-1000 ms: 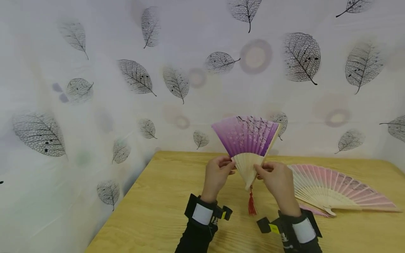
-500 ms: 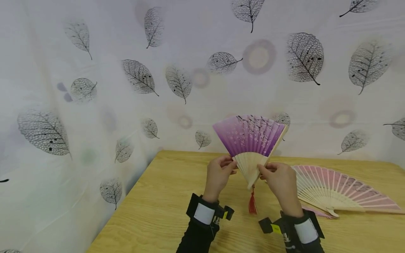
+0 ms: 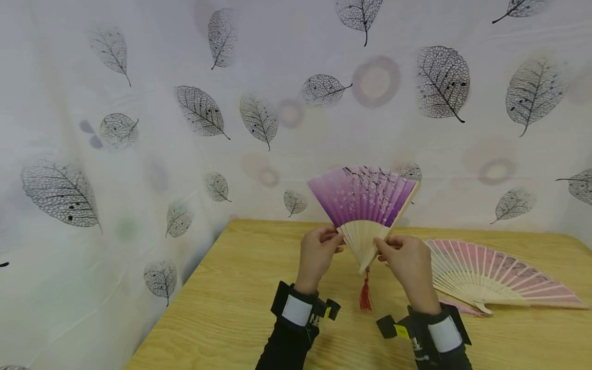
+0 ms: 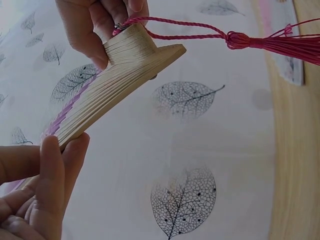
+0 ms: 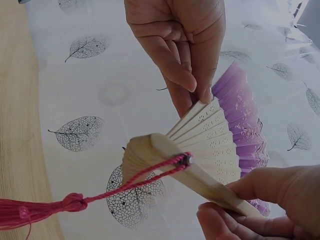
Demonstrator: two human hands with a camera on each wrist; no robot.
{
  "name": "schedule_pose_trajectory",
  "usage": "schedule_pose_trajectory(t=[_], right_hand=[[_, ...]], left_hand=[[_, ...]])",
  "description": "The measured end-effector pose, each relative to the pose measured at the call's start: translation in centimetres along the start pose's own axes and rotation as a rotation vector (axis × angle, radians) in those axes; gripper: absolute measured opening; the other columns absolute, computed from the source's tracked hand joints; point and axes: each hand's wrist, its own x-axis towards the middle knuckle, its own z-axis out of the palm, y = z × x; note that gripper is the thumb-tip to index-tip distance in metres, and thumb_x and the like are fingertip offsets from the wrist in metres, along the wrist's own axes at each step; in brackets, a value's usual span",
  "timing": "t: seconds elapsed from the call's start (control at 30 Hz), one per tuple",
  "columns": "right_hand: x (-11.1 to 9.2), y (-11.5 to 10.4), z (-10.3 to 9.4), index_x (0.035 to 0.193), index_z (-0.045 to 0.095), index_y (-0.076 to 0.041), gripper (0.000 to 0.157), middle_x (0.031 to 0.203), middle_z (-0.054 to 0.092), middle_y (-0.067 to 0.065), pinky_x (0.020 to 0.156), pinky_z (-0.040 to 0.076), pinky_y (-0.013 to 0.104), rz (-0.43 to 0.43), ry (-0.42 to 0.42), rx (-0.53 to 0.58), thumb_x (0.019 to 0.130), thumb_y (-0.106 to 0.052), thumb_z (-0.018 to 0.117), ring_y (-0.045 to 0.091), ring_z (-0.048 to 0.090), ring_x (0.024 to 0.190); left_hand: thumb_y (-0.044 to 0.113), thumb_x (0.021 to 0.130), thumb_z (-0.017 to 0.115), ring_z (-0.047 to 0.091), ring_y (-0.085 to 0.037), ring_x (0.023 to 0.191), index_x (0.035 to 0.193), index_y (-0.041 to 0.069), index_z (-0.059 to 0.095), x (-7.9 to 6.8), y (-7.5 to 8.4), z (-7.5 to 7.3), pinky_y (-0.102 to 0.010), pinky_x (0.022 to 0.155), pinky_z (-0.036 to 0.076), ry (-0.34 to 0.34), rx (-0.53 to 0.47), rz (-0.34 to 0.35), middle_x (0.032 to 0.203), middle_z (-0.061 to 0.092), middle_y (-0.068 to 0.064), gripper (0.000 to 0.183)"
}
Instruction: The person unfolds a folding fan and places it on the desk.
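Between the two hands, the purple fan (image 3: 365, 198) is spread a touch wider than a second ago: the right-hand edge of its leaf has swung out a little, while the left edge sits nearly where it was. I take that as the fan being eased apart; its pale ribs make a partial spread, well short of a half circle.

The left hand (image 3: 318, 254) pinches the left edge of the ribs between thumb and fingers. The right hand (image 3: 409, 262) grips the guard at the right edge the same way, its thumb on the near side. Neither lets go. The fan is held up just right of the middle of the head view, leaf uppermost, ribs meeting below, and a red tassel (image 3: 365, 295) hangs from that narrow end.

Black bands (image 3: 296, 311) wrap both wrists above dark sleeves (image 3: 284, 352). Farther out, at lower right, a pink fan (image 3: 504, 277) lies spread wide on the wooden table (image 3: 222, 293), apart from the purple one, with a pink strip (image 3: 462, 307) partly under it. Behind everything hangs a pale cloth (image 3: 319, 139) printed with leaves.
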Motion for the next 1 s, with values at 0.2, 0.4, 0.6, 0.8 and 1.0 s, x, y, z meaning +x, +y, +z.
schedule_pose_trajectory(t=[0.2, 0.4, 0.6, 0.8, 1.0], right_hand=[[0.18, 0.33, -0.06, 0.081, 0.068, 0.001, 0.033, 0.066, 0.067, 0.011, 0.045, 0.049, 0.022, 0.019, -0.006, -0.007, 0.081, -0.032, 0.06, 0.013, 0.06, 0.056], [0.29, 0.4, -0.12, 0.082, 0.068, 0.001, 0.036, 0.066, 0.067, 0.01, 0.046, 0.049, 0.023, 0.022, -0.013, -0.007, 0.082, -0.034, 0.06, 0.012, 0.06, 0.056], [0.26, 0.37, -0.19, 0.081, 0.069, -0.001, 0.035, 0.068, 0.068, 0.009, 0.048, 0.05, 0.023, 0.039, -0.017, -0.001, 0.082, -0.035, 0.06, 0.011, 0.059, 0.056], [0.26, 0.48, -0.39, 0.077, 0.069, -0.003, 0.035, 0.069, 0.068, 0.008, 0.049, 0.05, 0.024, 0.051, -0.022, -0.005, 0.082, -0.036, 0.059, 0.011, 0.059, 0.055], [0.29, 0.5, -0.54, 0.078, 0.069, -0.002, 0.035, 0.069, 0.068, 0.009, 0.05, 0.05, 0.025, 0.052, -0.025, -0.005, 0.082, -0.036, 0.06, 0.015, 0.061, 0.058]], left_hand=[[0.006, 0.081, 0.059, 0.063, -0.017, 0.075, 0.102, -0.007, 0.061, 0.02, 0.03, -0.04, -0.025, 0.065, 0.056, 0.007, 0.001, 0.021, 0.091, 0.064, -0.022, 0.024], [0.006, 0.082, 0.058, 0.063, -0.017, 0.075, 0.102, -0.007, 0.061, 0.08, -0.04, 0.0, -0.025, 0.065, 0.056, 0.004, 0.007, 0.029, 0.091, 0.064, -0.022, 0.024], [0.007, 0.082, 0.059, 0.063, -0.019, 0.075, 0.101, -0.007, 0.061, 0.24, -0.24, -0.04, -0.026, 0.065, 0.056, 0.006, 0.015, 0.04, 0.091, 0.064, -0.023, 0.024], [0.007, 0.082, 0.059, 0.063, -0.018, 0.074, 0.098, -0.008, 0.061, 0.21, -0.28, 0.03, -0.024, 0.063, 0.056, 0.027, 0.013, 0.033, 0.09, 0.065, -0.024, 0.022], [0.007, 0.082, 0.059, 0.063, -0.023, 0.076, 0.098, -0.008, 0.061, 0.21, -0.09, 0.0, -0.025, 0.063, 0.056, 0.031, 0.011, 0.043, 0.09, 0.064, -0.024, 0.022]])
